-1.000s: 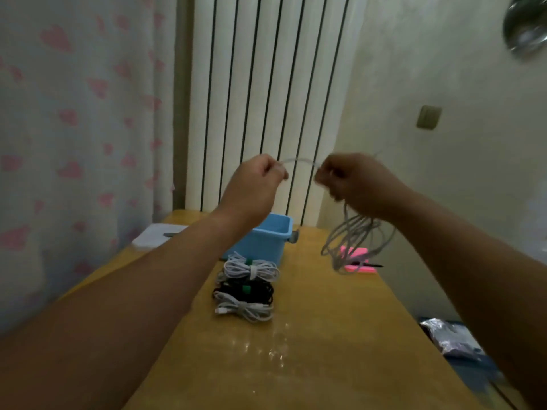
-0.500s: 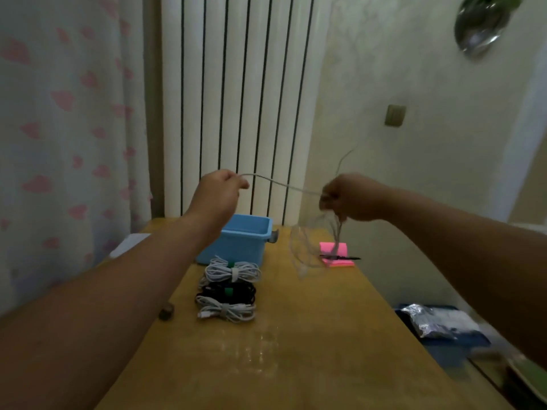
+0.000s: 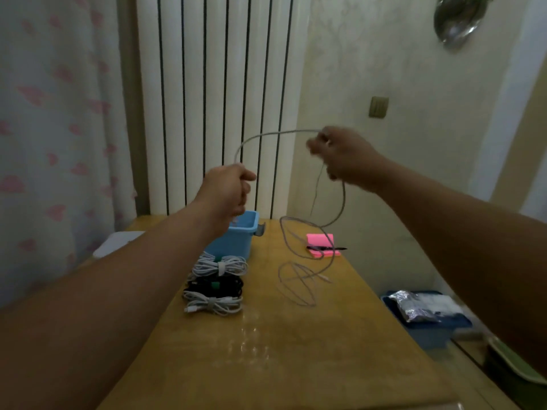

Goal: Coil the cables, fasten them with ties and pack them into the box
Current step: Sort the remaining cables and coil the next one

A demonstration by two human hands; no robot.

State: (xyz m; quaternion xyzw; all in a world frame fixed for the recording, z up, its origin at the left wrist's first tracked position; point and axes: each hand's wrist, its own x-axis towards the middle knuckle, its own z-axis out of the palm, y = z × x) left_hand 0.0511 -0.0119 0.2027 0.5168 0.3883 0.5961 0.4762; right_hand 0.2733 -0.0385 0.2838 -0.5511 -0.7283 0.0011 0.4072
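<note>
I've got both hands up over the table (image 3: 296,365), well above the top. L hand (image 3: 226,189) is a closed fist w/ thumb pressed to forefinger, pinching one stretch of the grey cable (image 3: 339,213). R hand (image 3: 344,155) is higher and further right, fingers curled shut round the same cable; it's blurred, so I can't tell which fingers do the gripping. Betw the two hands the cable arcs up in front of the white radiator (image 3: 219,99). Below the R hand it drops, swings out in a wide loop over the pink notepad (image 3: 321,242) w/ a black pen (image 3: 325,248) across it, and ends in loose loops lying on the tabletop, near the right edge but inside it.

Blue box (image 3: 239,241) sits at the far end, partly behind my L wrist, open top; contents not visible. Just in front of it, a row of 3 tied bundles, touching or nearly: white bundle (image 3: 220,266), black bundle (image 3: 214,285), another white bundle (image 3: 213,304) nearest me. A white flat thing (image 3: 115,242) lies at the far left edge by the curtain (image 3: 59,143).

Near half of the table is bare wood w/ some glare, plenty of room. Off the right edge, lower down, a blue bin (image 3: 429,329) w/ a foil bag (image 3: 414,306) on it.
</note>
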